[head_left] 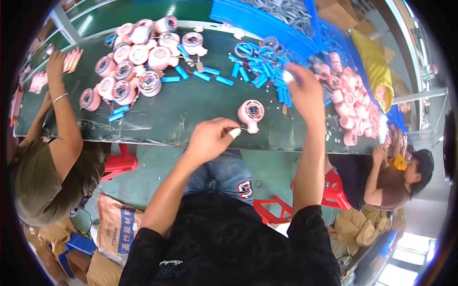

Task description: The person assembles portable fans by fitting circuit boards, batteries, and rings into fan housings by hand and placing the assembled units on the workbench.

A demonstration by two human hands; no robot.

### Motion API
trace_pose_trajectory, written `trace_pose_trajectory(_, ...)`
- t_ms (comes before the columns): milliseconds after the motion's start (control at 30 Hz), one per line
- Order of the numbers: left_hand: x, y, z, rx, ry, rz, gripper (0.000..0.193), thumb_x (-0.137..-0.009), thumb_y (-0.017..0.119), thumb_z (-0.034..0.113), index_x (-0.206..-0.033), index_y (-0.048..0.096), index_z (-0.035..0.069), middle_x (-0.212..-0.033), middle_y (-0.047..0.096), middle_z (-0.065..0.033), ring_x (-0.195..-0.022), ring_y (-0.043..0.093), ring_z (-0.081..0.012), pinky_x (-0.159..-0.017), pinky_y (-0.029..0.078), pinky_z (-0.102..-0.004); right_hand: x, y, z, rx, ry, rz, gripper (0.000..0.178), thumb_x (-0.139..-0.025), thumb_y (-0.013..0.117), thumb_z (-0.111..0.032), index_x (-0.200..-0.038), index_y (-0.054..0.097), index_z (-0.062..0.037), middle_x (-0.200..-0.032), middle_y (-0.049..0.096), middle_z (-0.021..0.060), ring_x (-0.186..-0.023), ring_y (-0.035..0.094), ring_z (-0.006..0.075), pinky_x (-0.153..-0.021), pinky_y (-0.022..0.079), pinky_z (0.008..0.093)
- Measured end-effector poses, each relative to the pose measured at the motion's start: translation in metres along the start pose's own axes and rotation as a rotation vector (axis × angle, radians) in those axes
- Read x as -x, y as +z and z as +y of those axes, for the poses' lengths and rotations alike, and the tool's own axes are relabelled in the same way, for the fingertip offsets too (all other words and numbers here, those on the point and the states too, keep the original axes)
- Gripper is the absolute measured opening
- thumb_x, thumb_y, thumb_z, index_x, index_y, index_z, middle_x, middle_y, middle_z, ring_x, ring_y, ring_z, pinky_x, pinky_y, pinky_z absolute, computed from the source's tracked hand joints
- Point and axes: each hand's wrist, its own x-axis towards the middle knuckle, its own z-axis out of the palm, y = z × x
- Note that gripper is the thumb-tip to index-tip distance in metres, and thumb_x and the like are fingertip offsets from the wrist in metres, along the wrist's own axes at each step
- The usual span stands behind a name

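In front of me on the dark green table sits a small pink round fan housing (251, 111) with a short stub toward me. My left hand (210, 139), a white cover on its thumb, pinches a thin wire at the stub. My right hand (305, 90) hovers at the right end of a heap of blue cylindrical batteries (260, 66). Its fingers are curled together, one in a white cover; anything between them is hidden. Grey rings (271, 43) lie behind the batteries.
Pink fan units (139, 54) are heaped at the left, and pink shells (352, 102) at the right. A blue bin (267, 21) of grey rings stands at the back. Co-workers sit on both sides; one's arm (62, 102) rests over the table's left end.
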Motion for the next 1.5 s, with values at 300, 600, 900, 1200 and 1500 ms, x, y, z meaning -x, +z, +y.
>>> trace_pose_trajectory(300, 0.002, 0.001, 0.008, 0.05, -0.048, -0.019, 0.014, -0.088, 0.073, 0.013, -0.098, 0.074, 0.004, -0.084, 0.07, -0.0063, -0.065, 0.065, -0.013, -0.061, 0.051, -0.0287, 0.073, 0.004, 0.037, 0.148, -0.043, -0.014, 0.042, -0.077, 0.055, 0.01, -0.113, 0.07, -0.0073, -0.107, 0.066, 0.0141, -0.099, 0.063, 0.0337, -0.088, 0.052, 0.0404)
trace_pose_trajectory(600, 0.001, 0.001, 0.011, 0.227, -0.168, -0.04, 0.016, -0.092, 0.07, 0.008, -0.106, 0.073, 0.001, -0.089, 0.072, -0.0042, -0.072, 0.064, -0.0084, -0.066, 0.052, -0.0257, 0.062, 0.026, 0.071, -0.054, 0.064, 0.145, 0.028, -0.088, 0.066, -0.002, -0.113, 0.075, -0.0109, -0.125, 0.068, 0.0104, -0.106, 0.064, 0.0224, -0.094, 0.05, 0.0334)
trace_pose_trajectory(900, -0.021, -0.001, 0.013, 0.736, -0.369, 0.061, 0.033, -0.095, 0.062, 0.004, -0.127, 0.062, -0.004, -0.107, 0.071, -0.0123, -0.09, 0.067, -0.0157, -0.081, 0.055, -0.0293, 0.073, -0.019, 0.035, -1.013, 0.32, 0.225, 0.038, -0.101, 0.058, -0.008, -0.135, 0.056, 0.0078, -0.107, 0.07, 0.013, -0.109, 0.067, 0.0269, -0.1, 0.05, 0.0395)
trace_pose_trajectory(1200, 0.008, 0.024, 0.019, 0.628, -0.244, 0.007, 0.023, -0.093, 0.061, -0.003, -0.115, 0.057, 0.004, -0.101, 0.068, -0.0075, -0.089, 0.065, -0.0112, -0.077, 0.053, -0.0265, 0.147, 0.012, -0.012, -0.944, 0.645, -0.243, 0.042, -0.095, 0.065, -0.003, -0.13, 0.042, -0.0012, -0.093, 0.072, 0.0107, -0.078, 0.063, 0.0105, -0.064, 0.047, 0.0238)
trace_pose_trajectory(1500, 0.003, 0.018, 0.02, 0.577, -0.045, -0.129, 0.021, -0.087, 0.064, -0.007, -0.107, 0.071, -0.003, -0.108, 0.065, -0.0102, -0.087, 0.069, -0.0154, -0.08, 0.057, -0.0294, 0.15, 0.024, -0.021, -0.871, 0.556, -0.352, 0.034, -0.095, 0.064, 0.0, -0.12, 0.041, -0.0031, -0.096, 0.072, 0.0095, -0.09, 0.064, 0.0121, -0.079, 0.048, 0.0253)
